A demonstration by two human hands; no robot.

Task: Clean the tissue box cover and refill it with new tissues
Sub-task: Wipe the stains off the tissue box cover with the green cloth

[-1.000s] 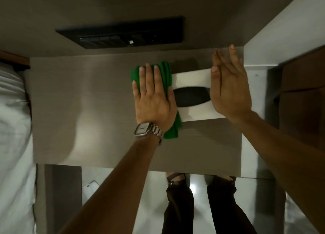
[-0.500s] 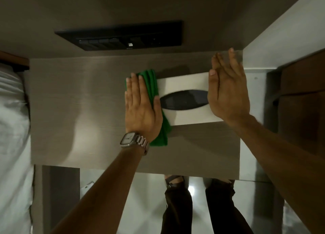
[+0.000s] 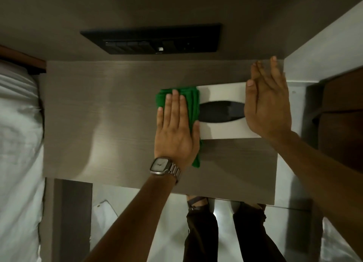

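Observation:
A white tissue box cover (image 3: 222, 92) with a dark oval slot lies on the grey wooden bedside table (image 3: 110, 124), towards its right side. My left hand (image 3: 175, 132), with a wristwatch, lies flat on a folded green cloth (image 3: 188, 102) and presses it against the cover's left end. My right hand (image 3: 269, 104) rests flat with fingers straight against the cover's right end. No tissues are visible in the slot.
A black switch panel (image 3: 153, 39) is set in the wall behind the table. A bed with white linen (image 3: 17, 134) lies at the left. A white ledge (image 3: 294, 88) and dark brown cabinet (image 3: 343, 120) stand at the right. My legs show below the table's front edge.
My left hand slid left with the cloth off the cover's left part, then came back right against its left end. My right hand stayed on the right end.

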